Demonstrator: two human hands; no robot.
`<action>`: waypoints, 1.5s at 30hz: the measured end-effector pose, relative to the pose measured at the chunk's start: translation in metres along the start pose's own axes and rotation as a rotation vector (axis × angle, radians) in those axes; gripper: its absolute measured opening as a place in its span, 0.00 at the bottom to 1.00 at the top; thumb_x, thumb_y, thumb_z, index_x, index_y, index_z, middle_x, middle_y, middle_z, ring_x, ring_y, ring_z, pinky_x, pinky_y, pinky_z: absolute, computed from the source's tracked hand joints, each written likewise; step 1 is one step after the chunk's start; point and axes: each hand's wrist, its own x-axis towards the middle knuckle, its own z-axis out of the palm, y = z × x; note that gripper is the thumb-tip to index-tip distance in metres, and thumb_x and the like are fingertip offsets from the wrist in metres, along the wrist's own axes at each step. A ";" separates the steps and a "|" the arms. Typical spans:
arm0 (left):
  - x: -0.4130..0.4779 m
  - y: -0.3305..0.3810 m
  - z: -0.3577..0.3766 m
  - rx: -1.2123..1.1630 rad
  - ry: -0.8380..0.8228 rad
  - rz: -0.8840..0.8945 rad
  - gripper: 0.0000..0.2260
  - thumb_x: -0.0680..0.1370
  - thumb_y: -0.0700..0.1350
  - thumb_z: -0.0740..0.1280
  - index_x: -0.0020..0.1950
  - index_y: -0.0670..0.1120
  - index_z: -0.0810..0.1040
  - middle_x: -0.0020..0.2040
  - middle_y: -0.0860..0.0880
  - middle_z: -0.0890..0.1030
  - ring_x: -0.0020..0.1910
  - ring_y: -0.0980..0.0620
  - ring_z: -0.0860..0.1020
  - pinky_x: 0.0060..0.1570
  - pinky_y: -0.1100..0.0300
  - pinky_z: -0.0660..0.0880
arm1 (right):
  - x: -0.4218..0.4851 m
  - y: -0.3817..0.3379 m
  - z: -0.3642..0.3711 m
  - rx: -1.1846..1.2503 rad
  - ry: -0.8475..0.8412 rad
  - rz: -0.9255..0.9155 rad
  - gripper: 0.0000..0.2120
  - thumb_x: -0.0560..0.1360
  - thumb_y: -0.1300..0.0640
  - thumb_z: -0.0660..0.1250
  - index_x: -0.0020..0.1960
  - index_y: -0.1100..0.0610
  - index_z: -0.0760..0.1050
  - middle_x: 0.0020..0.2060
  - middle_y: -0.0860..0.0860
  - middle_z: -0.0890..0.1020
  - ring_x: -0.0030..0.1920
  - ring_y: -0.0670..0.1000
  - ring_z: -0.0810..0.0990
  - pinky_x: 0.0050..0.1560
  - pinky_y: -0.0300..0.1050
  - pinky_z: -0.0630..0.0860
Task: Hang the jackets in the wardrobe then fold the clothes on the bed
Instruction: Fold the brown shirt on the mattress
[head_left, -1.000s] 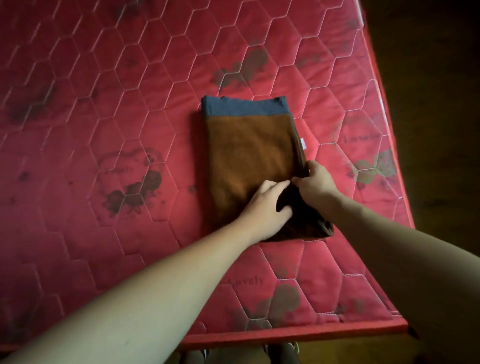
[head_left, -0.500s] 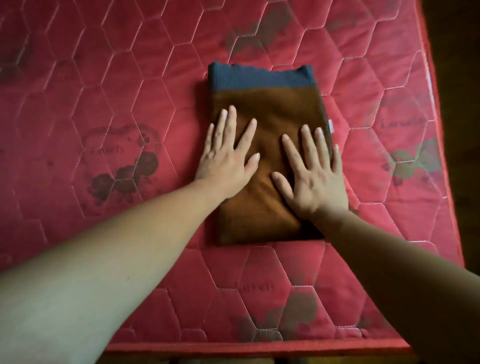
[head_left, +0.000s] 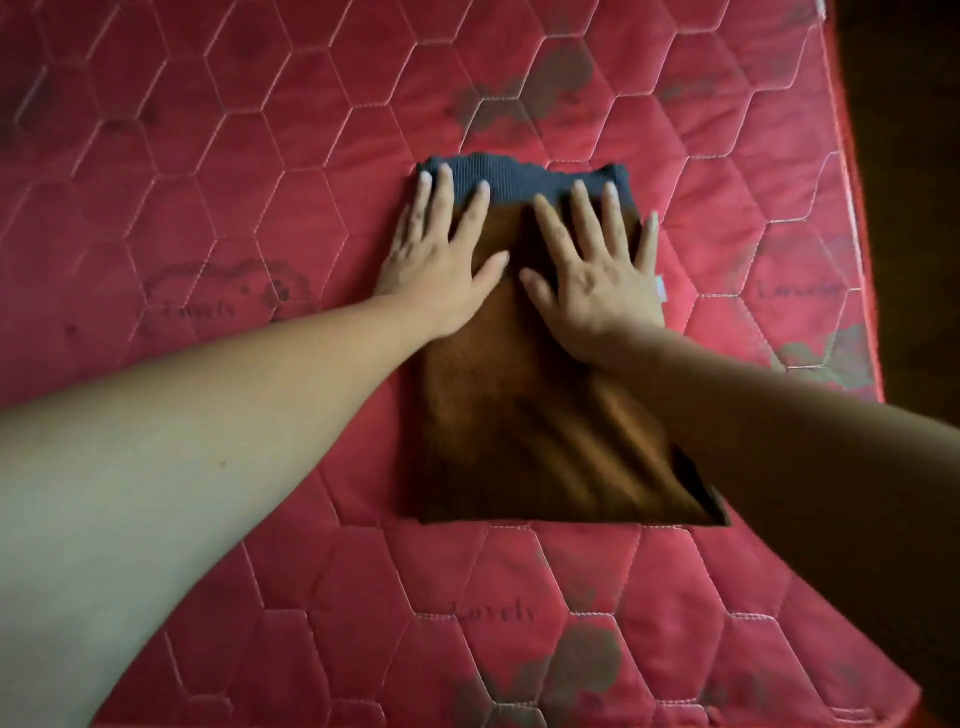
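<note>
A folded brown garment with a grey ribbed band at its far end lies flat on the red quilted mattress. My left hand presses flat on the garment's far left part, fingers spread, fingertips on the grey band. My right hand lies flat beside it on the far right part, fingers also spread and reaching the band. Neither hand grips the cloth. A small white label sticks out at the garment's right edge.
The mattress has hexagon stitching and dark printed patches. Its right edge drops off to a dark floor. The near edge runs along the bottom of the view.
Both hands have slid away from me along the garment, from its near end to its middle and now up to the grey band. The band's far edge is now slightly rumpled.
</note>
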 end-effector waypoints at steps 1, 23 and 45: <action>0.002 -0.003 0.008 -0.014 0.016 -0.003 0.34 0.82 0.64 0.51 0.83 0.51 0.45 0.82 0.40 0.42 0.81 0.41 0.40 0.79 0.46 0.45 | 0.007 0.003 0.006 0.002 0.005 -0.007 0.34 0.79 0.32 0.46 0.82 0.43 0.47 0.82 0.53 0.50 0.81 0.59 0.42 0.77 0.70 0.43; -0.164 0.030 0.066 -0.147 0.127 0.167 0.30 0.80 0.54 0.57 0.81 0.48 0.58 0.82 0.38 0.50 0.81 0.40 0.47 0.76 0.40 0.55 | -0.127 0.034 0.025 -0.013 0.031 -0.236 0.31 0.82 0.35 0.47 0.82 0.45 0.52 0.82 0.53 0.52 0.82 0.53 0.47 0.76 0.70 0.50; -0.108 0.009 -0.005 -1.279 -0.286 -0.811 0.46 0.71 0.57 0.75 0.81 0.51 0.53 0.79 0.49 0.62 0.76 0.48 0.64 0.73 0.49 0.61 | -0.074 0.038 -0.053 1.314 -0.642 0.956 0.12 0.69 0.53 0.76 0.48 0.60 0.84 0.42 0.56 0.87 0.37 0.56 0.87 0.35 0.47 0.82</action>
